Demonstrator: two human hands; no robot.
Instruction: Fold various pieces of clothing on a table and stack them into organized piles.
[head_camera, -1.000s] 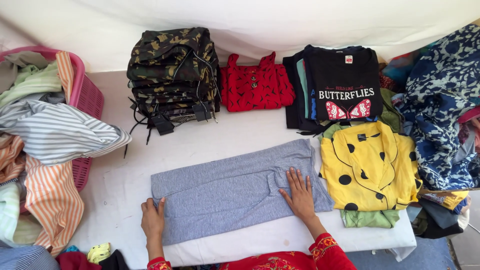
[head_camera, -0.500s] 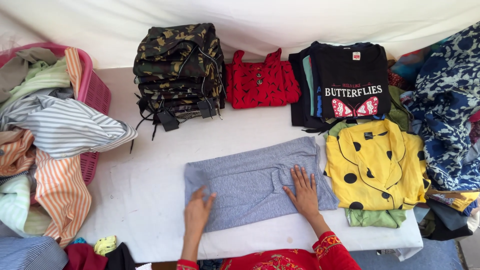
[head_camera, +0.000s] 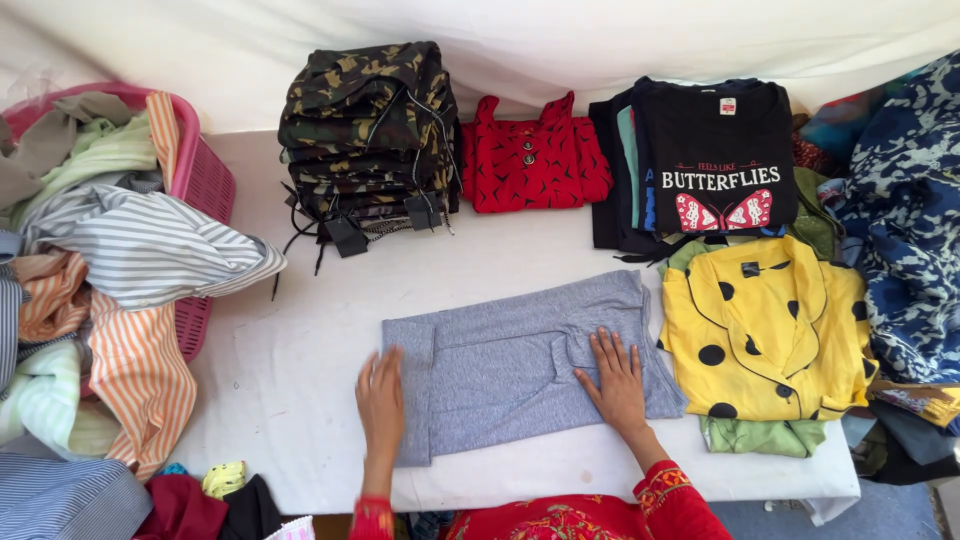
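Hands lie on a grey garment at the front of the white table. The left hand rests flat, fingers together, along the garment's left edge, where a narrow strip of cloth is now turned over onto the rest. A second ago that side reached much further left and the left hand sat beyond it; half a second ago it had come partway in, so the garment has grown shorter from the left while its right end has kept its place beside the yellow spotted top. The right hand has barely shifted: it presses down with fingers spread on the right part of the cloth, holding it still. From this I judge one fold just made and being smoothed. Behind lie a camouflage stack, a red top and a black shirt; a pink basket of loose clothes stands at the left.
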